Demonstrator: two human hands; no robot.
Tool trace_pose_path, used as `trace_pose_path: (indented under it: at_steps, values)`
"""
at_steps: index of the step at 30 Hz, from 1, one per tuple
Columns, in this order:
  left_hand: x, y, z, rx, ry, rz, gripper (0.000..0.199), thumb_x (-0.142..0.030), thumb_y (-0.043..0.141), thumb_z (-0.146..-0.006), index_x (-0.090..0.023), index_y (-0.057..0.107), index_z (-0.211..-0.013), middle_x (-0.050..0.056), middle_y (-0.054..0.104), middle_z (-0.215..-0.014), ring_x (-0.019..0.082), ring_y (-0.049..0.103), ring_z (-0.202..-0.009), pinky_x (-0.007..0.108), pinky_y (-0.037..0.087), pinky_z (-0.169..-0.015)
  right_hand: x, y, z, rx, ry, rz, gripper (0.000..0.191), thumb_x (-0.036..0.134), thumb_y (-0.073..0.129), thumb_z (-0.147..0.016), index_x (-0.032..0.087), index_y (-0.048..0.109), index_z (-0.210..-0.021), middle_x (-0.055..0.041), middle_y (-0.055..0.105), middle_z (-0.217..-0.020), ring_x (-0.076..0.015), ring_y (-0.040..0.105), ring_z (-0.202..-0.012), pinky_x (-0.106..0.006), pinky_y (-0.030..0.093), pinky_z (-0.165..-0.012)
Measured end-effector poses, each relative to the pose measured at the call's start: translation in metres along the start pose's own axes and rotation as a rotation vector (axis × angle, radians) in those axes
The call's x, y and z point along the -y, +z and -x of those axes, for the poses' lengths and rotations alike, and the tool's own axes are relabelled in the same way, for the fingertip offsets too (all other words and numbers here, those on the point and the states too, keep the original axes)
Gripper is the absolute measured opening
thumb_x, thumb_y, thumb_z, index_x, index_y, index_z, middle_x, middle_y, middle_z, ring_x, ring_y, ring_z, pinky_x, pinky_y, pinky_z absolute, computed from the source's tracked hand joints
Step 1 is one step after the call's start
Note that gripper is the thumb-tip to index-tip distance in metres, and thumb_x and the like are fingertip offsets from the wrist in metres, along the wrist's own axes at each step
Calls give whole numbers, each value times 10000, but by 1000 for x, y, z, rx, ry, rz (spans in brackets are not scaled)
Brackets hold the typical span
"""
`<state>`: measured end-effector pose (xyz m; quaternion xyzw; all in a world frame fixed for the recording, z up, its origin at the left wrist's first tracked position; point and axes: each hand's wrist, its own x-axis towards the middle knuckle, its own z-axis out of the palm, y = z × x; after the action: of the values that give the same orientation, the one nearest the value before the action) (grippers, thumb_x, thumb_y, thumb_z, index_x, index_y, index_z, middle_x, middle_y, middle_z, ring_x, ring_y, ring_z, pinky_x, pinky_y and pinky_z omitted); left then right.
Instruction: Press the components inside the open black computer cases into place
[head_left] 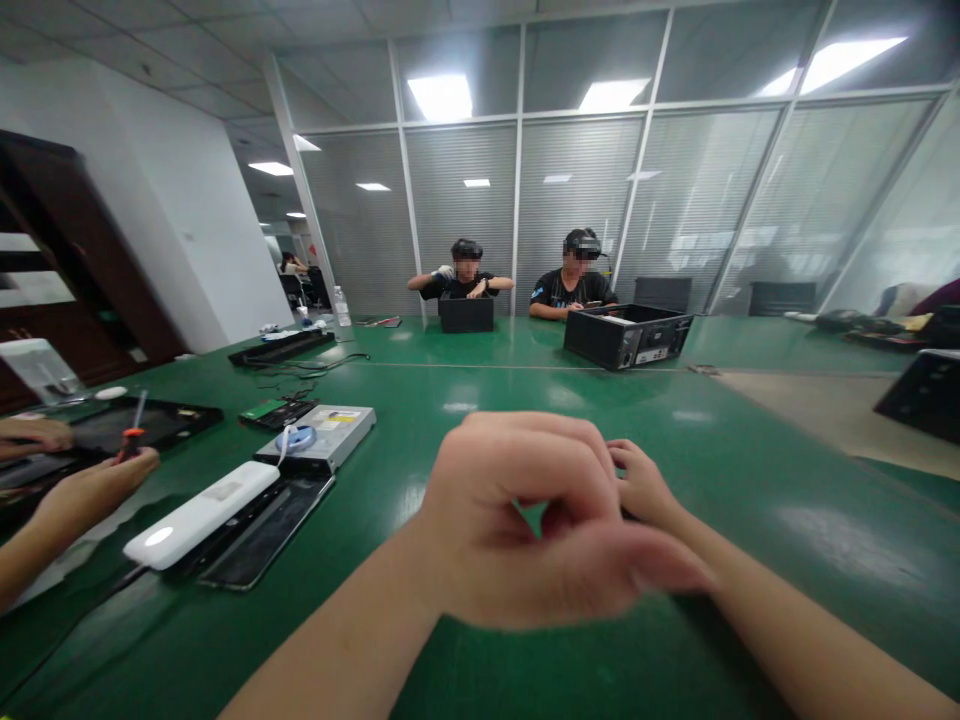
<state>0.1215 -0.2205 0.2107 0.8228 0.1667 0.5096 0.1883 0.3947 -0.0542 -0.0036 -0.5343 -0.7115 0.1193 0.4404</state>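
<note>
The glossy, flat green table (pixel 405 385) spans the lower frame. Right of centre, the right hand (pixel 637 482) is low at it, fingers loosely bent; centrally, the left hand (pixel 532 520) curls round a gap. Left lies a boxy metal drive (pixel 341 425).

1. Holding the left hand (pixel 525 520) in a loose curl close to the camera, with thumb outstretched.
2. Showing the right hand (pixel 645 485) beyond, partly hidden, near the glossy green tabletop (pixel 750 430).
3. To the left, laid beside a long white rounded plastic block (pixel 210 510): a boxy silver metal drive (pixel 341 430).
4. Farther left, gripped by a co-worker's hand (pixel 109 485): a red-and-black screwdriver (pixel 132 440).
5. Across, near two seated people in dark headsets: an open black metal computer case (pixel 628 338).
</note>
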Motion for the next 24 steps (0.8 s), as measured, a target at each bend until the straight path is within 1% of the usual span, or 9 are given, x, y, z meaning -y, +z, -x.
trace_pose_path:
  at_steps: [3,6,8,10,13,15,17,21,24]
  values:
    - [37,0,-21,-10,-154,-21,365,-498,582,-887,-183,592,-702,8,558,-646,109,516,-600,241,416,-535,0,0,0,55,-65,-9,136,291,607,-764,183,686,-785,-96,615,-1034,-199,634,-817,-365,521,-838]
    - [91,-8,-15,-36,-373,-68,219,-412,581,-886,-195,612,-886,-12,575,-710,101,522,-587,226,425,-536,-2,1,0,55,-90,-20,142,290,592,-785,184,671,-838,-94,595,-1060,-188,630,-799,-386,536,-826]
    - [127,-16,4,-10,-460,-156,183,-359,608,-846,-203,618,-943,6,616,-792,121,553,-642,248,453,-584,-4,1,-1,60,-112,-13,144,270,589,-790,183,664,-877,-97,585,-1084,-190,634,-826,-390,538,-837]
    - [158,-28,32,2,-533,-285,205,-323,634,-792,-205,628,-961,31,648,-895,151,581,-723,283,475,-655,-4,1,-2,50,-137,9,161,251,592,-787,188,659,-919,-97,582,-1096,-202,635,-878,-399,533,-864]
    - [194,-47,79,-117,-665,-375,229,-313,610,-759,-195,622,-955,38,655,-910,168,597,-722,313,478,-697,-2,1,-2,26,-181,58,221,235,597,-781,202,647,-993,-92,582,-1110,-223,623,-972,-411,513,-909]
    - [210,-60,105,-234,-743,-462,188,-318,575,-754,-193,618,-887,26,647,-832,169,584,-669,320,472,-688,1,1,-1,15,-211,99,255,234,595,-783,211,638,-1033,-91,581,-1127,-233,609,-1027,-418,495,-936]
    - [222,-69,122,-270,-799,-490,181,-338,559,-748,-198,618,-847,17,644,-789,169,580,-629,314,465,-656,5,1,1,7,-228,146,286,237,593,-784,216,629,-1067,-95,583,-1147,-245,596,-1068,-431,481,-950]
    - [237,-78,131,-342,-806,-518,192,-353,536,-749,-206,614,-843,9,653,-783,165,591,-600,293,454,-615,19,-4,4,-6,-258,249,375,250,589,-792,203,596,-1164,-126,577,-1214,-280,556,-1153,-469,455,-961]
    - [243,-82,133,-353,-789,-595,169,-325,516,-751,-212,616,-826,13,659,-784,169,596,-609,295,457,-632,35,-11,6,-9,-352,350,440,249,575,-815,184,561,-1250,-164,545,-1306,-311,502,-1232,-500,412,-993]
